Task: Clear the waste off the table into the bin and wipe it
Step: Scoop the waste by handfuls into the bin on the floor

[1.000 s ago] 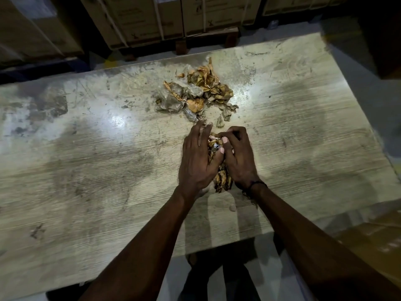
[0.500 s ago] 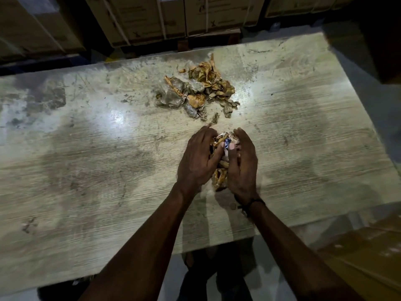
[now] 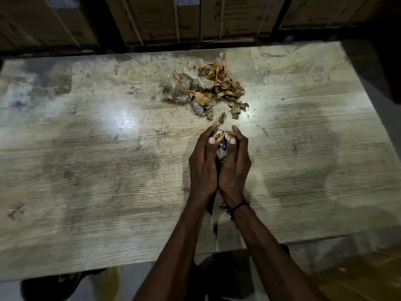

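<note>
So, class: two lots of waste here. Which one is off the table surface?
The small bundle of scraps, cupped between the left hand and right hand. The bigger pile lies on the table beyond.

The tabletop (image 3: 91, 170) is pale grey-beige with a fine wood-grain pattern of thin lines, and it carries dark grey stains and small black specks. The waste pile (image 3: 206, 90) is orange-brown and tan, mixed with cloudy grey plastic. The wad of scraps (image 3: 221, 142) between the hands shows white, tan and a bit of blue. The wrist band (image 3: 238, 206) is black. The cardboard boxes (image 3: 162, 18) are brown with pale straps.
</note>
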